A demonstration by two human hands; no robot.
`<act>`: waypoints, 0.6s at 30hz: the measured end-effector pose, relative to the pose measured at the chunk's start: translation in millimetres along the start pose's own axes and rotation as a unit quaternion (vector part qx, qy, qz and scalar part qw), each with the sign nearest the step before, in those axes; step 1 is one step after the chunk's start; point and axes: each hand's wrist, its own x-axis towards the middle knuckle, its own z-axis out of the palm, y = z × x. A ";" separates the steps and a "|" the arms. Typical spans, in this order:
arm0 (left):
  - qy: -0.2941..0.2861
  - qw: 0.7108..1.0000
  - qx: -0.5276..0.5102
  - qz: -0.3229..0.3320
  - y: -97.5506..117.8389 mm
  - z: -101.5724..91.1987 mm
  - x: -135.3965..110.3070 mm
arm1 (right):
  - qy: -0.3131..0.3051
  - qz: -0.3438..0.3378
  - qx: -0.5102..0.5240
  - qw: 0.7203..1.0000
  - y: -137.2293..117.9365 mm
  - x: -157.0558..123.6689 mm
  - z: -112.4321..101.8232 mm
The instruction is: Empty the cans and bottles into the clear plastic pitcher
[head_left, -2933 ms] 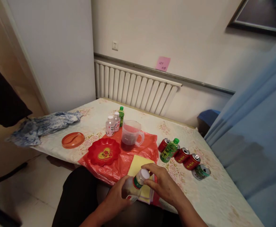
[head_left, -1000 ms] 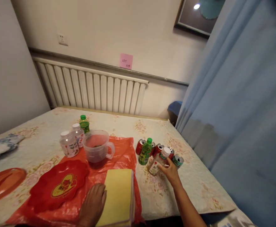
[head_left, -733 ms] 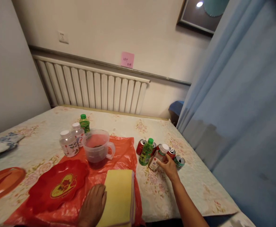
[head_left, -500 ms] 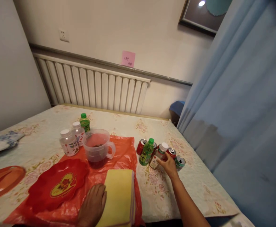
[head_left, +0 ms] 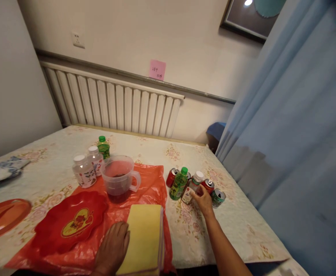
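My right hand (head_left: 203, 199) has its thumb and fingers around a clear plastic bottle (head_left: 188, 195) with a white cap and a pale label. The bottle stands on the flowered tablecloth, close beside a green-capped drink bottle (head_left: 178, 186). Red cans (head_left: 208, 185) and a green can (head_left: 218, 197) stand around it, and another can is partly hidden behind the bottles. My left hand (head_left: 114, 245) lies flat, fingers stretched, on a red plastic sheet (head_left: 149, 180), against the edge of a folded yellow cloth (head_left: 144, 234).
A clear measuring jug (head_left: 117, 184) with dark liquid stands on the sheet behind a red scalloped tray (head_left: 76, 222). Two white-capped bottles (head_left: 84, 172) and a green-capped bottle (head_left: 103, 148) stand left of it. An orange lid (head_left: 5, 218) lies far left. A blue curtain (head_left: 285, 134) hangs at right.
The view has shifted very slightly. My right hand stays at the white-capped bottle, which has barely moved. My left hand keeps its place beside the yellow cloth.
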 end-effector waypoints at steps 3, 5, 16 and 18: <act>-0.001 1.000 0.004 -0.004 0.5 -1.3 0.3 | 0.010 0.019 0.006 1.000 15.6 -8.5 7.8; 0.002 1.000 0.006 -0.002 0.6 -1.6 0.2 | 0.015 0.032 0.007 0.999 27.8 -15.9 14.8; 0.007 1.000 0.012 0.003 -2.0 4.6 -2.0 | 0.038 0.020 -0.017 0.999 60.2 -37.4 35.9; 0.004 1.000 0.009 0.003 -2.3 4.5 -1.4 | 0.046 0.015 -0.022 0.999 61.2 -38.5 37.3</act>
